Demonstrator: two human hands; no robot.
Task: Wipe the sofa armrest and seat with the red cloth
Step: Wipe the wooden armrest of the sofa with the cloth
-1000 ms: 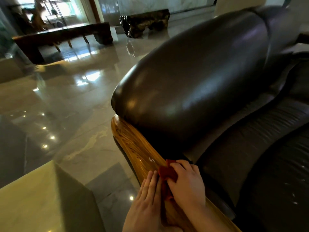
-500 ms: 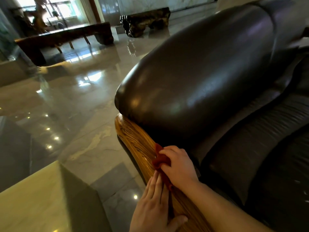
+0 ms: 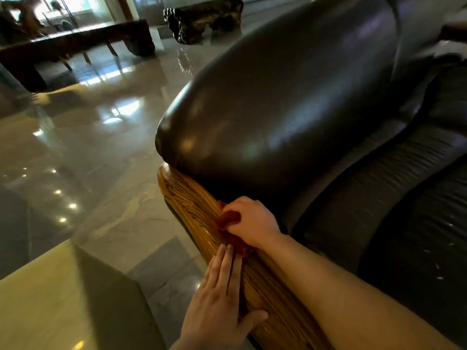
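The right forearm reaches in from the lower right corner and crosses above the wooden armrest rail (image 3: pixel 192 198), the wrist bent so the right hand (image 3: pixel 252 221) sits knuckles-up on the wood. Its fingers are curled in a loose fist around the red cloth (image 3: pixel 227 218), bunching it and pressing it against the rail just below the point where the padded leather armrest (image 3: pixel 290 109) overhangs the wood. The left hand (image 3: pixel 219 296) lies flat along the outer side of the same rail, nearer the camera than the cloth, fingers straight and close together, thumb spread across the top of the wood; it holds nothing, and its fingertips (image 3: pixel 228 248) come up just beside the trailing edge of the cloth. The cloth is a crumpled, dark red wad, mostly hidden under the right hand, with folds showing ahead of the knuckles and behind the wrist. The rail shows strong golden-brown grain. To the right of the rail, the dark seat cushion (image 3: pixel 404 236) is creased and carries a few pale flecks.
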